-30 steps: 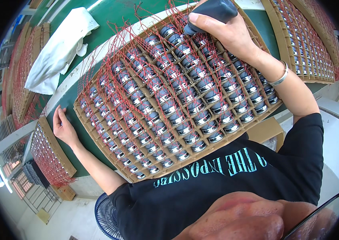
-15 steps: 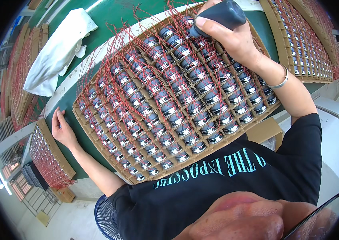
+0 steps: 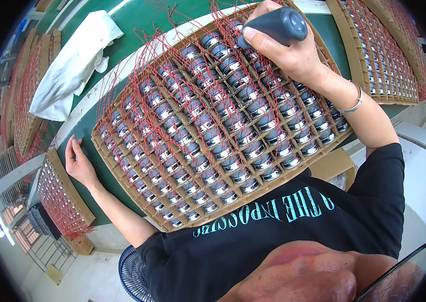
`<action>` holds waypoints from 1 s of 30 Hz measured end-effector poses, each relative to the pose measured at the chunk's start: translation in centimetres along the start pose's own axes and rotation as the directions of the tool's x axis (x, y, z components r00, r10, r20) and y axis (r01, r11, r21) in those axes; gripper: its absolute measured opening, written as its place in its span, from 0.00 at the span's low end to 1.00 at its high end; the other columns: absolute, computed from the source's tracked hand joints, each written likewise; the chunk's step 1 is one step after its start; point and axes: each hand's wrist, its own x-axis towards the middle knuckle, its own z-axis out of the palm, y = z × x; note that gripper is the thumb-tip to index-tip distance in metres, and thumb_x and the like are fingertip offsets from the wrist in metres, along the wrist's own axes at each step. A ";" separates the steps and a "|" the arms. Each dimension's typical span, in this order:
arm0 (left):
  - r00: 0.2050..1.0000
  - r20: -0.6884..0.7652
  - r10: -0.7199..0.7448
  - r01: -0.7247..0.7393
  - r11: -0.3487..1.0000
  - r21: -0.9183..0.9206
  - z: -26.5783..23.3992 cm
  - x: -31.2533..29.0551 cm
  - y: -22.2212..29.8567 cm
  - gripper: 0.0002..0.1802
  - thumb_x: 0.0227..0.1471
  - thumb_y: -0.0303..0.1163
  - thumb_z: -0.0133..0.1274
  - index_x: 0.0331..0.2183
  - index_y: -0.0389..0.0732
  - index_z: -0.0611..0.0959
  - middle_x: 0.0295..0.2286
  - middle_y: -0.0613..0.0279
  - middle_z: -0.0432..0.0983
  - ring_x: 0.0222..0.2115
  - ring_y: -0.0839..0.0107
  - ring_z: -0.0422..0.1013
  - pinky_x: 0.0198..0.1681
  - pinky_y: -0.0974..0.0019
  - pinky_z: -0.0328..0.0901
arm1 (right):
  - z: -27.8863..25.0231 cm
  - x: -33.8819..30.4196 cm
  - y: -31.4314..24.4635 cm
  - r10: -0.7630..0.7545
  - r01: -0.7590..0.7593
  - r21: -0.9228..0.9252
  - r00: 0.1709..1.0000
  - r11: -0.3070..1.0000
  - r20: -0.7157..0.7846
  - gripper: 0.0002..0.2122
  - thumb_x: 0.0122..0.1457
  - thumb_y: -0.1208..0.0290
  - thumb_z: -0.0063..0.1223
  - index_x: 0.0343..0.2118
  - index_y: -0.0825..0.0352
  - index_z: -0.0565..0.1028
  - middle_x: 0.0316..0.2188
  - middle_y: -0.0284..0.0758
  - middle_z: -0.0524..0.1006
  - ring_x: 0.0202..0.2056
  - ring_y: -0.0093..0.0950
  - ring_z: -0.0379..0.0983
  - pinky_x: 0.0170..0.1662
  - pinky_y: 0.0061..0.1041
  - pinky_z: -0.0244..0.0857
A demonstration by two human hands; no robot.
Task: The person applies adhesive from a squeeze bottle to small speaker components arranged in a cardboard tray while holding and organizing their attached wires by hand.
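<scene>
My right hand (image 3: 293, 56) is wrapped round a dark grey squeeze bottle (image 3: 273, 26), tipped over the far part of a cardboard tray (image 3: 97, 143). The bottle's base faces up and right, and its lower end points down among the parts; its very tip is hard to make out. Rows of small round metal parts (image 3: 254, 149) with dark tops sit in the tray's divided cells. Thin twisted red wires (image 3: 140, 108) trail from them across the rows. Off the tray's left side, my left hand (image 3: 80, 163) rests near the green table's edge, holding nothing, its fingers loosely stretched.
A white cloth (image 3: 74, 65) lies on the green table (image 3: 145, 20) at the far left. Another tray of wired parts (image 3: 384, 55) stands at the far right. More such trays (image 3: 64, 196) are at the left. A blue round lattice-backed seat (image 3: 131, 274) is below.
The bottle in my right hand has tilted, its base swinging slightly left and down so more of it shows. My left hand and the tray stay where they were.
</scene>
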 end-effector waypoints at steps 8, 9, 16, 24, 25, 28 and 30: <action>1.000 0.006 -0.022 0.022 1.000 -0.020 -0.1 0.0 -0.1 0.16 0.66 0.32 0.53 0.49 0.32 0.84 0.37 0.59 0.83 0.38 0.76 0.76 0.45 0.72 0.68 | 0.0 0.1 0.5 -0.021 0.020 0.033 1.000 0.999 0.012 0.07 0.58 0.73 0.65 0.33 0.65 0.75 0.27 0.27 0.76 0.28 0.15 0.69 0.32 0.20 0.64; 1.000 0.006 -0.024 0.024 1.000 -0.019 -0.1 0.0 0.0 0.16 0.66 0.32 0.53 0.49 0.32 0.84 0.37 0.59 0.83 0.38 0.76 0.76 0.45 0.72 0.68 | -0.1 0.1 0.6 -0.025 0.024 0.035 1.000 0.999 0.014 0.07 0.58 0.73 0.65 0.33 0.65 0.75 0.27 0.27 0.76 0.28 0.15 0.69 0.32 0.20 0.64; 1.000 0.004 -0.024 0.024 1.000 -0.018 -0.1 -0.1 0.0 0.16 0.66 0.32 0.53 0.49 0.32 0.84 0.38 0.60 0.83 0.38 0.76 0.76 0.45 0.72 0.68 | 0.1 0.0 0.6 0.015 -0.015 0.055 1.000 0.998 -0.012 0.07 0.58 0.74 0.64 0.33 0.65 0.75 0.27 0.26 0.75 0.28 0.15 0.69 0.31 0.19 0.63; 1.000 0.011 -0.025 0.025 1.000 -0.002 -0.2 0.0 0.1 0.16 0.66 0.32 0.53 0.49 0.32 0.84 0.37 0.60 0.83 0.38 0.78 0.75 0.45 0.73 0.67 | 0.0 -0.5 -1.1 0.100 -0.094 0.217 0.995 0.972 -0.019 0.06 0.60 0.74 0.62 0.33 0.66 0.75 0.28 0.29 0.76 0.29 0.17 0.70 0.33 0.20 0.64; 1.000 0.009 -0.023 0.023 1.000 0.003 -0.3 -0.1 0.0 0.16 0.66 0.33 0.53 0.49 0.33 0.84 0.36 0.60 0.83 0.37 0.78 0.75 0.44 0.73 0.67 | -0.1 -0.9 -0.9 0.107 -0.100 0.217 0.994 0.971 -0.022 0.06 0.60 0.74 0.62 0.33 0.66 0.75 0.28 0.29 0.76 0.29 0.17 0.70 0.33 0.20 0.64; 1.000 0.011 -0.020 0.020 1.000 -0.015 0.0 0.0 -0.2 0.16 0.66 0.33 0.53 0.49 0.33 0.84 0.36 0.61 0.83 0.37 0.79 0.74 0.44 0.74 0.66 | -0.6 -1.7 -0.6 0.114 -0.122 0.203 0.992 0.972 0.054 0.05 0.61 0.73 0.61 0.34 0.65 0.74 0.28 0.29 0.75 0.31 0.17 0.69 0.35 0.21 0.64; 1.000 0.016 -0.017 0.017 1.000 -0.007 -0.1 0.1 -0.1 0.16 0.66 0.33 0.53 0.49 0.33 0.84 0.36 0.61 0.83 0.37 0.79 0.74 0.44 0.74 0.66 | -0.6 -1.6 -0.7 0.151 -0.157 0.174 0.987 0.972 0.051 0.06 0.62 0.72 0.62 0.34 0.65 0.74 0.28 0.27 0.74 0.31 0.16 0.68 0.35 0.21 0.63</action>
